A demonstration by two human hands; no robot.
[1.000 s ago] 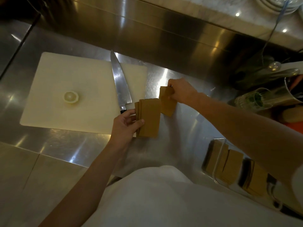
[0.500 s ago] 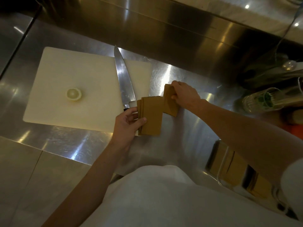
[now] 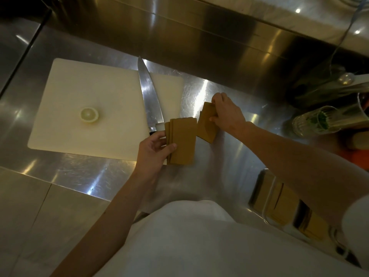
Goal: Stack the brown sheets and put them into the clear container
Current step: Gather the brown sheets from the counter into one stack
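Note:
A fanned stack of brown sheets lies at the cutting board's right edge, pinched at its left side by my left hand. Just to its right, a second small pile of brown sheets rests on the steel counter, and my right hand grips it from the far side, fingers curled over its top and right edges. The clear container sits at the lower right, partly behind my right arm, with more brown sheets standing inside it.
A white cutting board carries a lemon half and a large chef's knife, its handle close to my left hand. Glass jars with herbs and tools crowd the right. A steel backsplash rises behind.
My right hand has shifted its grip on the right pile, drawing it slightly apart from the left stack. The left hand keeps holding its stack in place.

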